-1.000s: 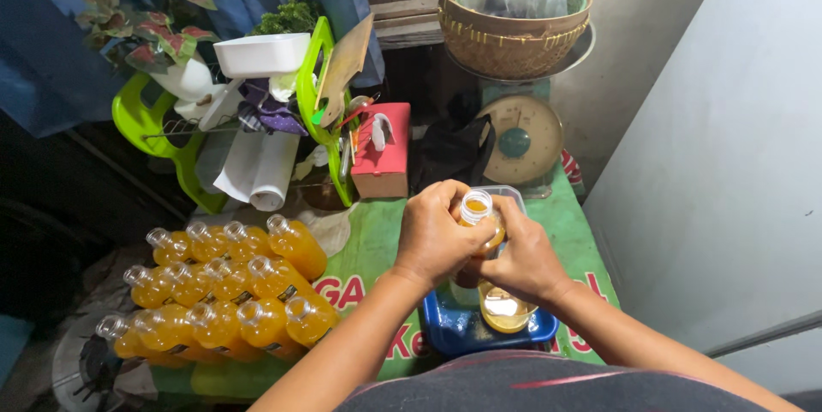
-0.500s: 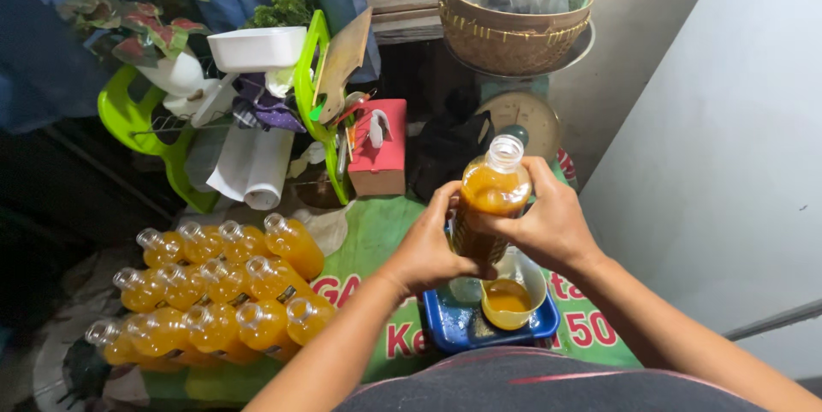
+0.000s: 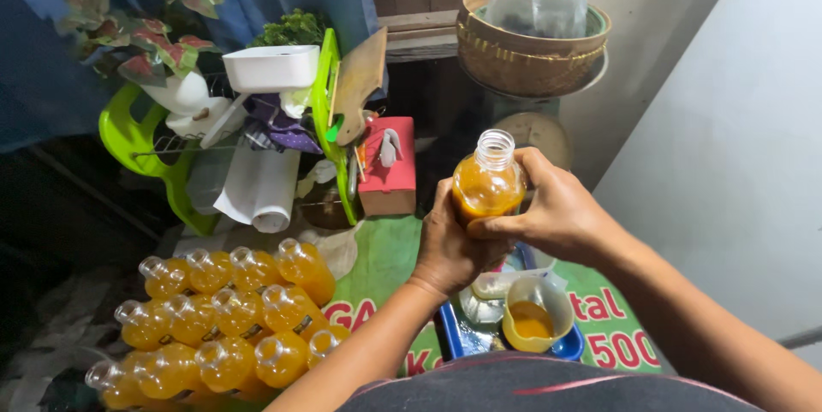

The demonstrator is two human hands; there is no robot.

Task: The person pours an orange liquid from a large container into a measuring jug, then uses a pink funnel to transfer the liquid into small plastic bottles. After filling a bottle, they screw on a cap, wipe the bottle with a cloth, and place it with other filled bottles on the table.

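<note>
Orange bottle (image 3: 486, 185), yellow cup (image 3: 536, 315), red box (image 3: 389, 168), green chair (image 3: 145, 151)

One open bottle (image 3: 488, 185) of orange liquid is held up; about fourteen more filled bottles (image 3: 224, 318) lie packed together on the surface, the exact count unclear; one yellow cup (image 3: 535, 318); one blue tray (image 3: 458, 339); one woven basket (image 3: 531, 56); one red box (image 3: 390, 168).
</note>
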